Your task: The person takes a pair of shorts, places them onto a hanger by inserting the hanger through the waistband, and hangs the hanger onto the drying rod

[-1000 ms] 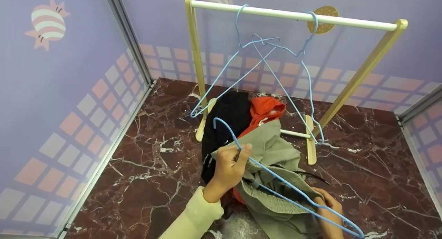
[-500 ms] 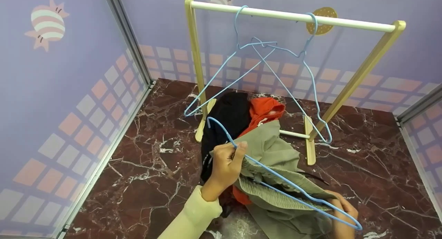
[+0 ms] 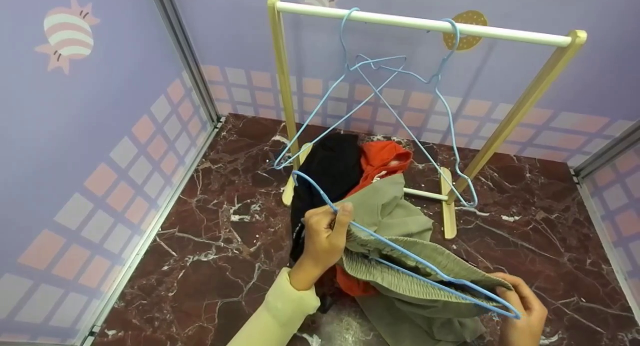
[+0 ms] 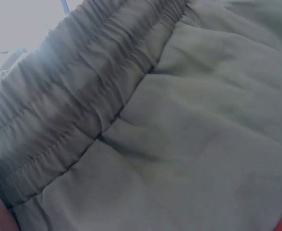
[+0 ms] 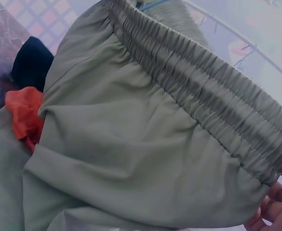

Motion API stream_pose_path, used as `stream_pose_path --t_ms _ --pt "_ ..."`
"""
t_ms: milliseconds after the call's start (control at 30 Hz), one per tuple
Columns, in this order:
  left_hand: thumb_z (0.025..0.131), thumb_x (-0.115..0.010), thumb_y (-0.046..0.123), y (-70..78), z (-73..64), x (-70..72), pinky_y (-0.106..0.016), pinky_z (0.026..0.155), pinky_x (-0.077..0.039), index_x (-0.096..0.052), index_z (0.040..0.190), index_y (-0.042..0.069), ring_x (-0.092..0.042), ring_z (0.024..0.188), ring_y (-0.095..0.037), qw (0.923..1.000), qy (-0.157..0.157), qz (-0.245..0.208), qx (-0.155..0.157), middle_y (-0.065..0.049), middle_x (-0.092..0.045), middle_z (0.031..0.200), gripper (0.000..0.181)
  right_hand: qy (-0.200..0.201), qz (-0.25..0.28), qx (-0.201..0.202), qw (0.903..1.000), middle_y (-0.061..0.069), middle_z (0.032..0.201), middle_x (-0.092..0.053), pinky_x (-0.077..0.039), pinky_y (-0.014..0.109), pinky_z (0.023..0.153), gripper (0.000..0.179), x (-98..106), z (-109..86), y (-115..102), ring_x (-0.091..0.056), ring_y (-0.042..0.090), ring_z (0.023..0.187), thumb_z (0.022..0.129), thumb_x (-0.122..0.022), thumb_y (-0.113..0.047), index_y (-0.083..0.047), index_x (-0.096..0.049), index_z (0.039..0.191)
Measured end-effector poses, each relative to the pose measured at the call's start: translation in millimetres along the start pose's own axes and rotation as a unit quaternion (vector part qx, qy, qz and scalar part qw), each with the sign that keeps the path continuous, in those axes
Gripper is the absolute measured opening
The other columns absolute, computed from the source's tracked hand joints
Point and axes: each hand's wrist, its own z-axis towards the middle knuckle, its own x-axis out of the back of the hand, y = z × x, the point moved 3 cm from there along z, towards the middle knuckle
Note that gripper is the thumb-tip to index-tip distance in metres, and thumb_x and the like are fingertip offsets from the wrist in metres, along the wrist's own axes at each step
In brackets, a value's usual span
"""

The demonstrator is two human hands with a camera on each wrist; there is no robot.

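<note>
In the head view my left hand (image 3: 322, 236) grips a blue wire hanger (image 3: 395, 246) just below its hook, along with the near end of a waistband. That waistband belongs to olive-green elastic-waist pants (image 3: 380, 201). My right hand (image 3: 525, 306) pinches the waistband's other end, beside the hanger's tip. The hanger lies along the waist opening, its lower bar partly inside. Gathered waistband and slack cloth of the pants (image 4: 179, 134) fill the left wrist view. From the right wrist, fingers (image 5: 275, 207) curl at the waistband's corner.
Behind stands a rack with a white rail (image 3: 400, 20) and wooden legs. Two blue hangers (image 3: 320, 103) hang from it, their lower parts crossing. A black garment (image 3: 330, 166) and a red garment (image 3: 382, 158) lie on the marbled floor (image 3: 210, 226). Patterned walls enclose the space.
My right hand has moved right and slightly up, stretching the waistband out toward the hanger's tip. My left hand and the hanger's hook have shifted slightly left.
</note>
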Motion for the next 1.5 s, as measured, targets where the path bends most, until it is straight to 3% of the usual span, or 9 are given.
stream_pose_path --t_ms 300,600,800,1033,1233,1500 --pt "0.102 -0.047 0.022 3.0 -0.3 -2.2 -0.022 0.044 -0.023 -0.033 0.054 0.011 -0.021 0.045 -0.007 0.9989 0.009 0.035 -0.031 0.000 -0.027 0.050 0.052 0.007 0.045 -0.013 0.9989 0.006 0.074 -0.070 -0.050 0.022 0.053 0.027 -0.9 0.8 -17.7 -0.062 0.012 0.060 0.090 -0.042 0.014 0.009 -0.068 0.085" --pt "0.102 -0.047 0.023 3.9 -0.1 -3.7 -0.022 0.044 -0.021 -0.032 0.054 0.011 -0.019 0.046 -0.007 0.9968 0.013 0.065 -0.045 0.001 -0.025 0.050 0.052 -0.029 0.114 -0.044 0.9921 0.009 0.083 -0.069 -0.053 0.028 0.048 0.027 0.7 0.6 -28.6 -0.065 0.016 0.061 0.096 -0.041 0.010 0.008 -0.067 0.090" --pt "0.101 -0.050 0.024 2.1 -2.1 -4.7 -0.021 0.043 -0.018 -0.031 0.054 0.012 -0.016 0.047 -0.006 0.9948 0.005 0.089 -0.049 0.002 -0.023 0.050 0.052 -0.003 0.117 -0.043 0.9922 0.010 0.084 -0.068 -0.054 0.029 0.048 0.026 0.9 1.4 -31.7 -0.066 0.018 0.062 0.096 -0.042 0.010 0.011 -0.067 0.089" --pt "0.100 -0.051 0.026 -0.3 -4.7 -6.2 -0.022 0.043 -0.018 -0.034 0.053 0.014 -0.017 0.046 -0.006 0.9907 0.000 0.124 -0.055 0.003 -0.026 0.049 0.052 0.009 0.131 0.012 0.9912 0.013 0.083 -0.068 -0.053 0.026 0.054 0.022 -1.3 2.1 -33.6 -0.066 0.018 0.067 0.093 -0.043 0.015 0.017 -0.064 0.087" --pt "0.099 -0.053 0.028 -0.3 -5.9 -9.1 -0.022 0.043 -0.022 -0.047 0.057 0.015 -0.026 0.043 -0.007 0.9847 -0.010 0.158 -0.073 0.004 -0.038 0.048 0.044 -0.019 0.131 0.066 0.9889 0.012 0.083 -0.069 -0.054 0.024 0.058 0.021 -1.2 1.3 -34.4 -0.065 0.018 0.069 0.092 -0.044 0.015 0.017 -0.064 0.087" --pt "0.098 -0.055 0.029 -0.6 -7.4 -14.3 -0.021 0.044 -0.018 -0.041 0.054 0.017 -0.023 0.043 -0.007 0.9773 -0.027 0.191 -0.088 0.006 -0.031 0.047 0.047 -0.057 0.170 0.137 0.9741 0.015 0.085 -0.068 -0.054 0.022 0.066 0.019 -3.6 1.0 -39.6 -0.065 0.020 0.075 0.089 -0.043 0.021 0.022 -0.061 0.087"
